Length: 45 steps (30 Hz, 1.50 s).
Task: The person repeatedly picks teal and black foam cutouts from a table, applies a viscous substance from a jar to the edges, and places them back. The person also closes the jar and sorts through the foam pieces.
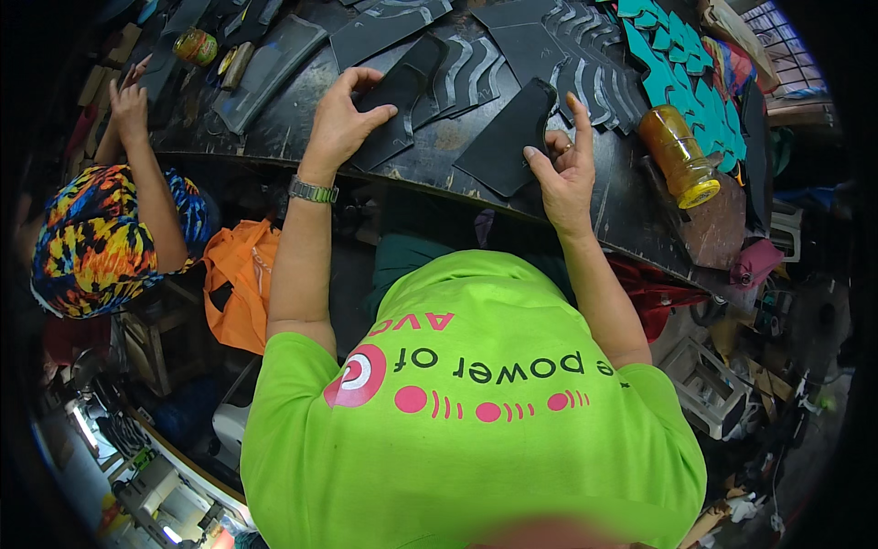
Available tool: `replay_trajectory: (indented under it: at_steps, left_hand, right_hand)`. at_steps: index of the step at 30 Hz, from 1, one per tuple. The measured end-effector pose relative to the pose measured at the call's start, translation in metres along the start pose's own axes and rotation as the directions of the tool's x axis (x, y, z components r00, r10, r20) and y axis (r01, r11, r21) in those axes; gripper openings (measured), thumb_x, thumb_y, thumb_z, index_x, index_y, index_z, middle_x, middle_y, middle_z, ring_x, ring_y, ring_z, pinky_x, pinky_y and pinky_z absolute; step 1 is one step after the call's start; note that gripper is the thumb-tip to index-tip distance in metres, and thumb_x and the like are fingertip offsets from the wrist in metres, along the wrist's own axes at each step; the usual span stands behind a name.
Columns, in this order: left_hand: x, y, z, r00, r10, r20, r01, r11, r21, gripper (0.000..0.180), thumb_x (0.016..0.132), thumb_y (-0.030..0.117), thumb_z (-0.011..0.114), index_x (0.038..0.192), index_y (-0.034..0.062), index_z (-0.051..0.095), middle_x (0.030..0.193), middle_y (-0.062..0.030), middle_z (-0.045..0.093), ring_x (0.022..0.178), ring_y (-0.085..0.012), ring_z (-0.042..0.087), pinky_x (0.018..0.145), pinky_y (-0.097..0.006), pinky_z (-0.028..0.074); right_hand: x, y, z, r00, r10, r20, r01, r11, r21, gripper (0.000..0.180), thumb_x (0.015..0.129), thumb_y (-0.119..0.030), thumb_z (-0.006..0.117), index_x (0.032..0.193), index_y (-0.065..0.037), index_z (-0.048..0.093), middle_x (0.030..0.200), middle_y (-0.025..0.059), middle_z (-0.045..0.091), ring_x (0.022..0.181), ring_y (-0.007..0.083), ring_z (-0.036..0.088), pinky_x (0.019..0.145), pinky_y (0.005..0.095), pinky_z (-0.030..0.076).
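Observation:
Over the dark table, my left hand (338,126) grips a black cut piece (391,112) with a curved edge, its thumb on top and its fingers curled behind. My right hand (567,178) pinches the edge of another black cut piece (498,142) between thumb and fingers, while its index finger points away. Both pieces are flat and sheet-like; their material is hard to tell. Just beyond, several overlapping black pieces (471,69) show pale, shiny bands along their curved edges. More banded pieces (590,69) lie in a fanned row past my right hand.
On the right stands a jar of amber liquid (672,151) with a yellow lid, lying tilted near green cut pieces (672,69). Another jar (195,46) sits far left. A co-worker's hand (130,105) is raised there. The table edge (439,189) runs before me; an orange bag (240,284) hangs below.

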<state>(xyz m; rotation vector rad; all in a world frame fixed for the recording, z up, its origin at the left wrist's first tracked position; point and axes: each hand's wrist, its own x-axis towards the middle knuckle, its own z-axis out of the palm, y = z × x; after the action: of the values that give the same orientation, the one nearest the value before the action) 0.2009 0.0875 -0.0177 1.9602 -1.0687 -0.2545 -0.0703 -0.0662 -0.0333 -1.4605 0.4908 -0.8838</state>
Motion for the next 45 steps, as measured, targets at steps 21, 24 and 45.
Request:
replay_trajectory:
  at_steps: [21,24,45]
  left_hand:
    - [0.019,-0.025,-0.059,0.958,-0.205,0.200,0.280,0.811,-0.513,0.040,0.088,0.004,0.077,0.127,0.0011,0.067,0.107,-0.0024,0.071,0.093,-0.0081,0.067,0.082,-0.021,0.057]
    - [0.024,-0.038,-0.071,0.956,-0.248,0.155,0.284,0.915,-0.286,0.042,0.088,0.006,0.078,0.128,0.0006,0.067,0.106,-0.0038,0.071,0.095,-0.0104,0.067,0.083,-0.024,0.056]
    - [0.012,0.044,0.024,0.972,0.150,0.179,-0.215,0.876,0.432,0.075,0.077,0.037,0.085,0.142,0.0116,0.057,0.140,-0.0178,0.061,0.128,-0.0384,0.056,0.108,-0.045,0.045]
  right_hand:
    - [0.000,0.001,-0.003,0.999,0.027,0.017,-0.026,0.999,-0.039,0.086,0.085,0.010,0.064,0.160,-0.010,0.029,0.090,-0.0018,0.055,0.078,0.0047,0.049,0.074,0.0192,0.041]
    - [0.000,0.001,-0.003,0.999,0.033,0.015,-0.033,0.999,-0.025,0.085,0.085,0.010,0.064,0.160,-0.010,0.029,0.090,-0.0017,0.055,0.079,0.0045,0.049,0.074,0.0190,0.041]
    - [0.001,0.004,-0.003,1.000,0.023,0.005,-0.023,0.999,-0.029,0.084,0.085,0.008,0.065,0.159,-0.011,0.032,0.086,-0.0034,0.050,0.075,0.0044,0.043,0.070,0.0191,0.037]
